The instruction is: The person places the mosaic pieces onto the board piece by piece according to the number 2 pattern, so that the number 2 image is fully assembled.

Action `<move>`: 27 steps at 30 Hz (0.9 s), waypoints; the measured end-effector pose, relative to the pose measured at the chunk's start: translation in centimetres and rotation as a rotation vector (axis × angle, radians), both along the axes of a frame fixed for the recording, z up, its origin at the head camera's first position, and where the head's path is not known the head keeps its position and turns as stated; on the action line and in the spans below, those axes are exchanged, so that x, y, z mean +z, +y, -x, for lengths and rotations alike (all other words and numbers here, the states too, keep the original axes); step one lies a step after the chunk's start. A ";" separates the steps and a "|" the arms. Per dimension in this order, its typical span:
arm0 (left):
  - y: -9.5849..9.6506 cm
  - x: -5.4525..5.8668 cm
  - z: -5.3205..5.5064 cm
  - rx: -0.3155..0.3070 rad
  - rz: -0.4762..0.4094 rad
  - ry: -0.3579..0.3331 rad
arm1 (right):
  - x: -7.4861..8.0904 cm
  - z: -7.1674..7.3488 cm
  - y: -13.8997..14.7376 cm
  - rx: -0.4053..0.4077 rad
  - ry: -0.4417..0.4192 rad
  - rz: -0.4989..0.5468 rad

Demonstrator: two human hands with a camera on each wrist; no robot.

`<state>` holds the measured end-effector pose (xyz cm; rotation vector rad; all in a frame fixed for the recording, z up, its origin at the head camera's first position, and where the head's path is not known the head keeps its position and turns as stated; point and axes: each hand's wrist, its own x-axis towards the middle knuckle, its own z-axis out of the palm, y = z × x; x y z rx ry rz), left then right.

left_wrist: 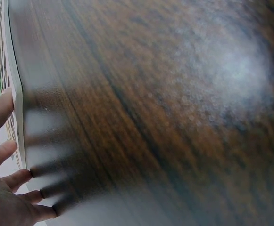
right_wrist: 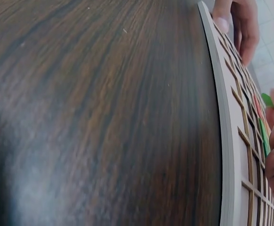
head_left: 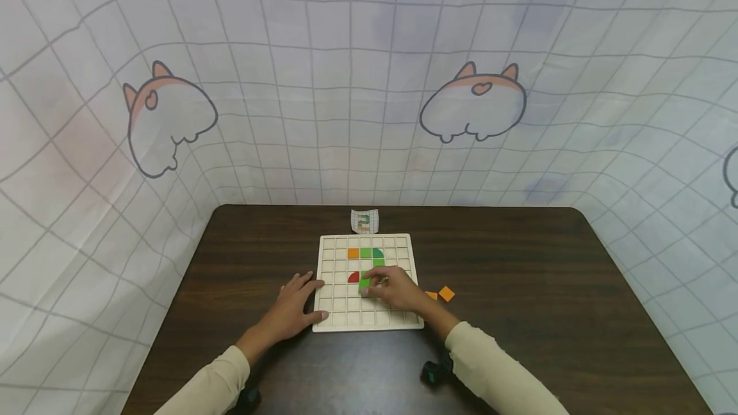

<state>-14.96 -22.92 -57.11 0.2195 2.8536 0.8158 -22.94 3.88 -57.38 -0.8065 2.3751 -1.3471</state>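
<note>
A cream gridded board (head_left: 340, 319) lies on the dark table. My left hand (head_left: 294, 309) rests at its left edge, fingers spread, with fingertips and thumb on the rim. Over the board's middle, my right hand (head_left: 394, 288) pinches a small green piece (right_wrist: 267, 100) between thumb and fingers, partly hidden by them. Close by sits a red quarter-round piece (head_left: 354, 278). Higher up, an orange square (head_left: 353, 253), a green square (head_left: 366, 253) and a dark green quarter-round (head_left: 377, 253) form a row, with another green square (head_left: 378, 262) below its right end.
Two orange pieces (head_left: 446, 294) lie on the table right of the board, one partly hidden by the right wrist. Behind the board is a small pattern card (head_left: 365, 221). A white gridded curtain (head_left: 369, 101) surrounds the dark wooden table (head_left: 519, 274).
</note>
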 end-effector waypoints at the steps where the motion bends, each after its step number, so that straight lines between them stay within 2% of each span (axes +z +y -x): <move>1: 0.0 0.0 0.0 0.001 0.000 -0.002 | -0.1 0.0 -0.1 0.003 0.002 0.001; 8: -0.1 0.0 -0.1 -0.002 0.001 -0.005 | 0.0 -0.2 -1.0 0.037 0.049 -0.036; 15: -0.1 0.2 -0.1 -0.003 -0.012 -0.010 | 0.1 -0.5 -1.7 0.041 0.069 -0.109; 27: -0.1 0.4 -0.1 -0.002 -0.017 -0.016 | 0.0 -0.4 -2.1 0.054 0.162 -0.167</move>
